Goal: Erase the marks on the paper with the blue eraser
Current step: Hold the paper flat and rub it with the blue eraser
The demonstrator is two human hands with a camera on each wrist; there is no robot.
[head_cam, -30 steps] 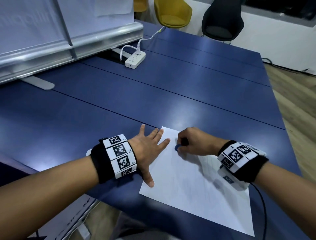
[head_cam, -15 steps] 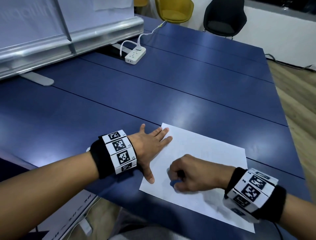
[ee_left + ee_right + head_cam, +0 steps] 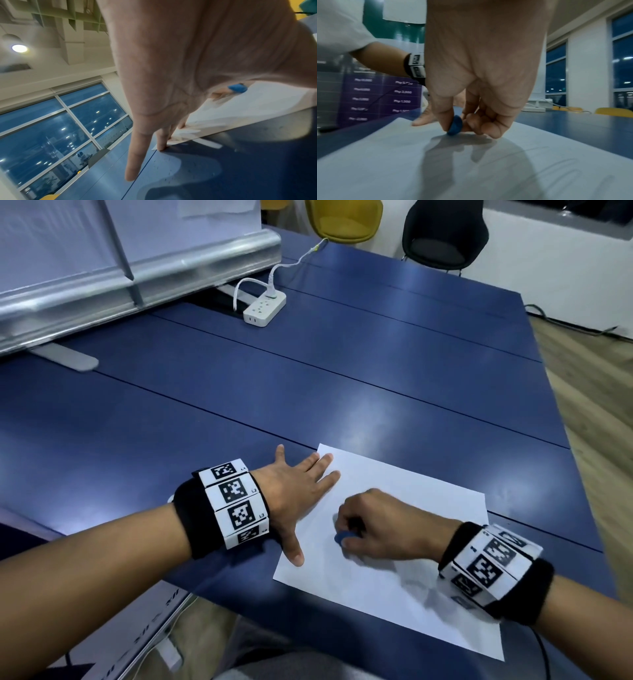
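A white sheet of paper (image 3: 404, 570) lies near the front edge of the blue table (image 3: 342, 392). My right hand (image 3: 371, 529) pinches a small blue eraser (image 3: 341, 537) between thumb and fingers, its rounded end pressed on the sheet's left part. The right wrist view shows the eraser (image 3: 455, 126) touching the paper (image 3: 402, 169), with faint pencil lines to the right. My left hand (image 3: 301, 491) lies flat with straight fingers on the sheet's left edge, thumb near the front corner. In the left wrist view its fingertips (image 3: 161, 146) press the paper's corner (image 3: 240, 108), and the eraser (image 3: 238, 88) shows beyond.
A white power strip (image 3: 264, 306) with its cable sits far back on the table. A grey banner stand (image 3: 137, 282) runs along the back left. A yellow chair (image 3: 342, 217) and a black chair (image 3: 445, 234) stand beyond the far edge. Wooden floor lies to the right.
My right hand with the eraser went from the sheet's far left corner toward me, then slightly back up. The left hand has stayed flat on the paper's edge.
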